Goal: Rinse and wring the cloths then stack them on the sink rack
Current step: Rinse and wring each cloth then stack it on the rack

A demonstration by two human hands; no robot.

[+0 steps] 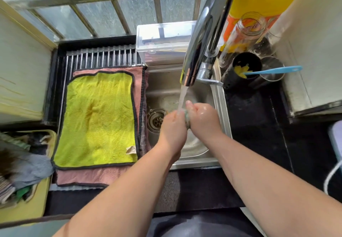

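Over the steel sink [218, 107], my left hand [173, 127] and my right hand [201, 118] press together around a small bunched grey-green cloth [187, 119], mostly hidden between my palms. Water runs from the chrome tap [199, 38] onto my hands and the cloth. On the roll-up sink rack [100, 58] to the left, a yellow-green cloth [98, 118] with black trim lies flat on top of a pink cloth [83, 178].
A yellow tray [35, 205] at the lower left holds several crumpled cloths [27, 170]. A clear plastic box [162, 42] stands behind the sink. Bottles, a glass jar [246, 31] and a black utensil holder [244, 70] crowd the right back corner. The drain [156, 120] lies beside my left hand.
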